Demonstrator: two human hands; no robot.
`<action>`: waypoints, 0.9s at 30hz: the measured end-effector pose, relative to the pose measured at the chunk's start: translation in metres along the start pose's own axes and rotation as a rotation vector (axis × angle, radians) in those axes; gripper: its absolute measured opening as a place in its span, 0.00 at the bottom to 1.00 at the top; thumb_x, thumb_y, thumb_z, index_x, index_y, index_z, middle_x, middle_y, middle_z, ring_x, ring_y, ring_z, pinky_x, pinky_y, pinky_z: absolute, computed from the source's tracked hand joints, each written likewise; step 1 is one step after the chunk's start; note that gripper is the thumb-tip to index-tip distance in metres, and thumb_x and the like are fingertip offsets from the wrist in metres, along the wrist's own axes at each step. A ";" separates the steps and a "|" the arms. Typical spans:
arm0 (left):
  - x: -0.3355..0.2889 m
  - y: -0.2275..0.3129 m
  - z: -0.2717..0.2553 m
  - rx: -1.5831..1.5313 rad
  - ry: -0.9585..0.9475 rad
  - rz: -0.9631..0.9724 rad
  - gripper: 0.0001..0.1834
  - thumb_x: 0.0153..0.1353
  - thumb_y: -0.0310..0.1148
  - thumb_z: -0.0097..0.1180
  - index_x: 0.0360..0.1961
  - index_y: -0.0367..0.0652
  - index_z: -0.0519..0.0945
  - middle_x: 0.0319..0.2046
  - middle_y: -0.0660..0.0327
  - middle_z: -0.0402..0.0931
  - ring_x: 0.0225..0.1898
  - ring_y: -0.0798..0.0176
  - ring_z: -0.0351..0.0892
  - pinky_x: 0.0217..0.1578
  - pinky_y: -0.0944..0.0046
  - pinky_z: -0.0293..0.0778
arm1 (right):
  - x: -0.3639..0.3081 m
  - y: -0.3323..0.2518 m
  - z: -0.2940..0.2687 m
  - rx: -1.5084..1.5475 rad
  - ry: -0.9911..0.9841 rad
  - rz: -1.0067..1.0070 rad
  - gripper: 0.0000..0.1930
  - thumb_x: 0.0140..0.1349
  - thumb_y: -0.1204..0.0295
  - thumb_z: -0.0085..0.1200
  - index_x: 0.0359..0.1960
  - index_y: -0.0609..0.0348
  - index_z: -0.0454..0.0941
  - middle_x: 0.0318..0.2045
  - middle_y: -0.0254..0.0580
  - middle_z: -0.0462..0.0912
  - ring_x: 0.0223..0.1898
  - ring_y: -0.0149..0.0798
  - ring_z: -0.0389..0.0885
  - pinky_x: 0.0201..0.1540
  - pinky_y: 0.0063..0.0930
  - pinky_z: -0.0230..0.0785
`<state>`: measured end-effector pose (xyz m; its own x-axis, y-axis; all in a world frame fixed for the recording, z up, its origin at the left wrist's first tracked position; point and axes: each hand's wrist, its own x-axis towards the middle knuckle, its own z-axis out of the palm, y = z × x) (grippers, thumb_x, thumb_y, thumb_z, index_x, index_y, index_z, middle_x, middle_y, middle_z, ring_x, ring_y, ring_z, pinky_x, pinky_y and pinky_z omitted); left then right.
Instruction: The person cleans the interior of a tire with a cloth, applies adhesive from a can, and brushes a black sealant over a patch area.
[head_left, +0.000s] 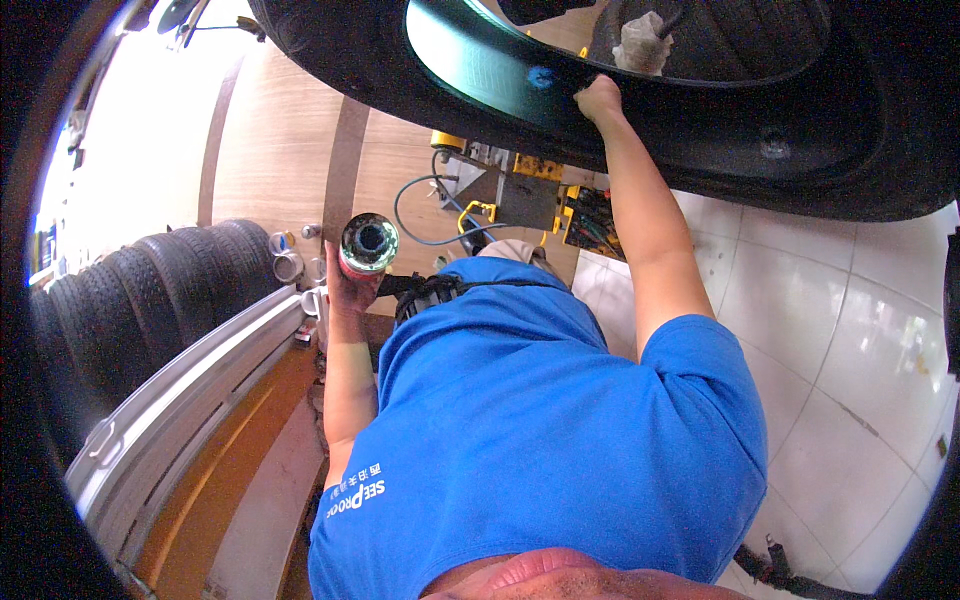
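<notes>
The big tire (800,180) is cut off by the upper edge. The right hand (597,95) has its fingertips hidden at the tire, so its grip cannot be told. The can (368,245) hides part of the left hand (352,290). The tools (595,220) beyond are too small to tell apart. The blue shirt (560,400) covers most of the legs, and the lower edge cuts off the person's face.

Left head-worn fisheye, facing down over close torso (540,410); outer detail perhaps lost in darkness.
</notes>
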<state>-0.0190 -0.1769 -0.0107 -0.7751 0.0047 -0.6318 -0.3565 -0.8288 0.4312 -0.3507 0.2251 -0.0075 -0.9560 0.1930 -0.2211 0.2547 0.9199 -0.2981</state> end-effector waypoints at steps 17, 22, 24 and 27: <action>0.003 0.001 0.008 0.024 -0.008 0.005 0.36 0.62 0.66 0.35 0.54 0.45 0.72 0.45 0.58 0.78 0.41 0.58 0.80 0.34 0.60 0.81 | -0.001 0.008 0.003 0.062 -0.085 -0.067 0.19 0.48 0.69 0.58 0.41 0.68 0.78 0.46 0.60 0.78 0.49 0.53 0.78 0.53 0.38 0.70; 0.001 0.001 0.014 0.025 0.039 -0.001 0.37 0.61 0.67 0.35 0.53 0.45 0.72 0.43 0.57 0.79 0.37 0.58 0.81 0.29 0.62 0.81 | -0.004 -0.010 0.005 0.026 -0.049 -0.079 0.18 0.49 0.69 0.57 0.41 0.68 0.77 0.45 0.60 0.78 0.50 0.53 0.77 0.55 0.38 0.69; 0.001 0.001 0.012 -0.011 0.032 -0.023 0.37 0.62 0.67 0.34 0.52 0.45 0.73 0.42 0.57 0.79 0.36 0.58 0.81 0.28 0.62 0.81 | -0.003 -0.004 0.003 -0.032 -0.096 -0.093 0.19 0.49 0.69 0.57 0.42 0.67 0.77 0.46 0.60 0.78 0.51 0.53 0.76 0.55 0.38 0.68; -0.001 0.001 0.011 -0.007 0.062 -0.007 0.37 0.62 0.66 0.34 0.52 0.45 0.73 0.42 0.57 0.79 0.35 0.57 0.82 0.27 0.62 0.81 | 0.000 0.008 -0.001 -0.069 -0.103 -0.049 0.19 0.49 0.69 0.57 0.42 0.67 0.76 0.46 0.60 0.78 0.52 0.53 0.76 0.55 0.38 0.68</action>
<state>-0.0237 -0.1713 -0.0027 -0.7384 -0.0238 -0.6740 -0.3583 -0.8328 0.4220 -0.3486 0.2327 -0.0090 -0.9461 0.1148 -0.3030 0.1944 0.9493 -0.2472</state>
